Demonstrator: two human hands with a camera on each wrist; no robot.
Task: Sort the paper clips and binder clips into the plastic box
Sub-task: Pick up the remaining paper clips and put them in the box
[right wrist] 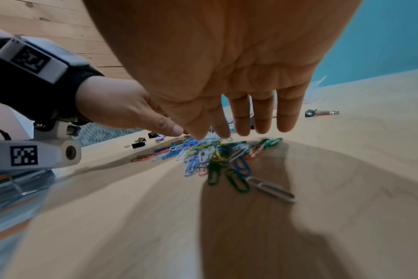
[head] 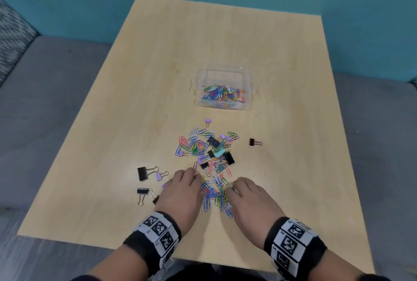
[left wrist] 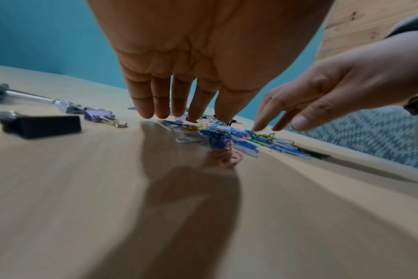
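Both hands are held low over the near end of the counter, palms down, wrists banded with black-and-white marker cuffs. The left hand has its fingers straight and close together, tips down at the near-left edge of the heap of paper clips; its grip is slack and holds nothing. The right hand mirrors it on the heap's near-right edge, fingers extended and slightly spread, tips touching or just above the clips; its grip is likewise loose and empty. The near part of the heap lies between the two hands, right at the fingertips, and the rest stretches away beyond them.

The loose paper clips are too many and too tangled to count: blue, green, pink, white, yellow. One silver paper clip lies at the heap's near edge under the right palm.

Left of the heap lie about five binder clips apart from it: two larger black ones, a lilac one, and two more partly hidden by the left hand. Mixed into the heap are several more, black, lilac and one mint; an exact count cannot be made. One black binder clip lies alone to the heap's right, and one lilac binder clip just beyond its far edge.

Farther still from the heap stands one clear plastic box, open-topped, with a layer of coloured paper clips inside.
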